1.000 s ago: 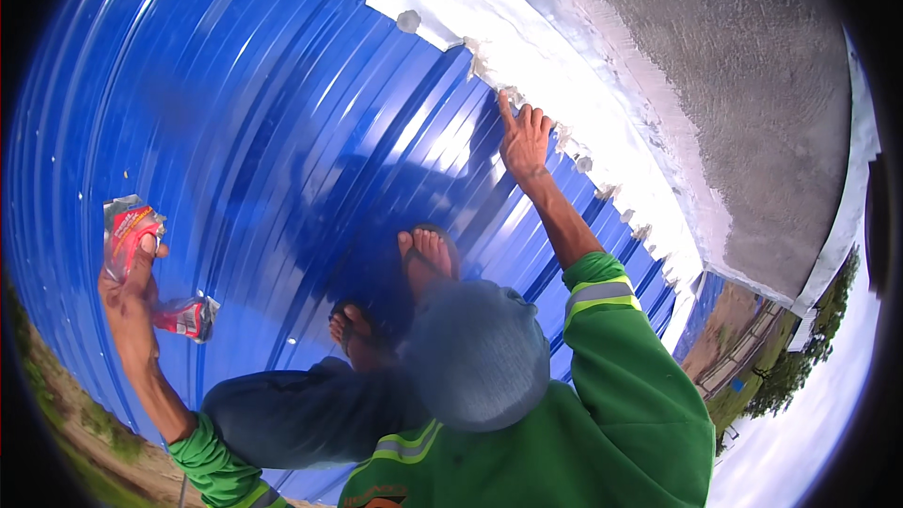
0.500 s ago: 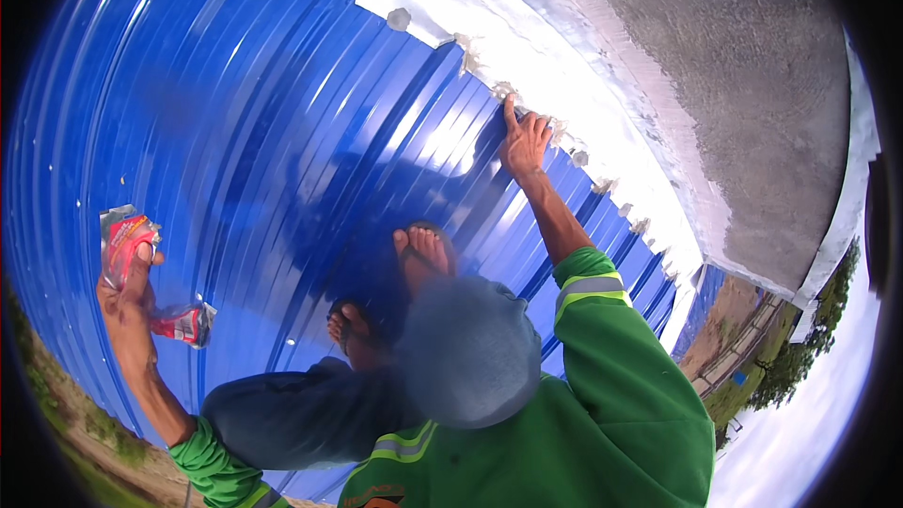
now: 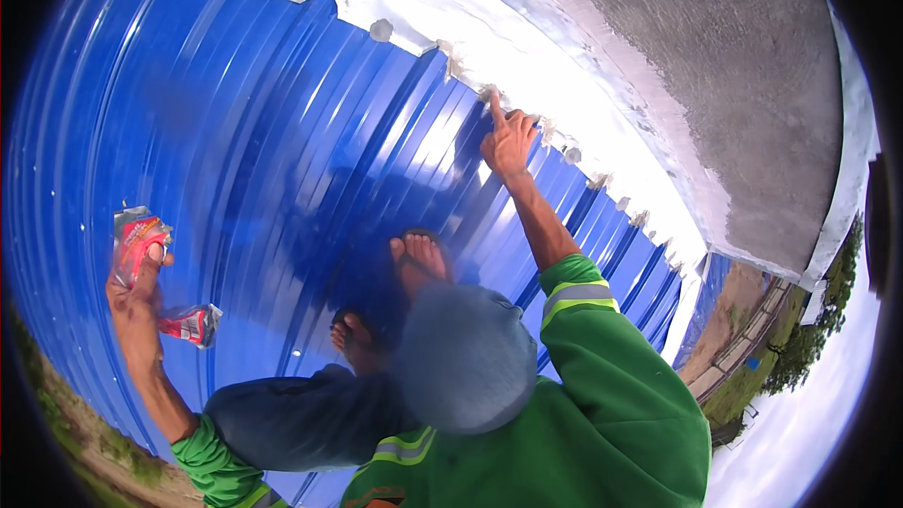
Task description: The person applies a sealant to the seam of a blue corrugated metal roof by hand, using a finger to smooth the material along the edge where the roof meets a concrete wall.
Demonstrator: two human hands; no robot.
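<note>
My left hand (image 3: 136, 306) is closed round a crumpled red and clear plastic packet (image 3: 132, 237), held over the blue ribbed metal roof (image 3: 282, 122). A second red and silver part of packaging (image 3: 193, 325) sticks out on the hand's right side; whether it is the same packet I cannot tell. My right hand (image 3: 511, 145) reaches forward with its index finger stretched out and the other fingers loosely bent. That fingertip touches a grey lump of sealant (image 3: 487, 91) where the white metal flashing (image 3: 555, 99) meets the roof's ribs.
More grey sealant patches (image 3: 381, 30) dot the flashing's jagged edge. Beyond it rises a rough grey concrete wall (image 3: 743, 66). My sandalled feet (image 3: 420, 254) stand on the glossy ribbed sheet. Ground (image 3: 113, 447) shows past the roof at lower left, and trees (image 3: 818, 339) at right.
The view has shifted slightly, so the roof edge and my right hand sit a little further left. My right fingertip stays at the sealant lump; the left hand keeps its grip.
</note>
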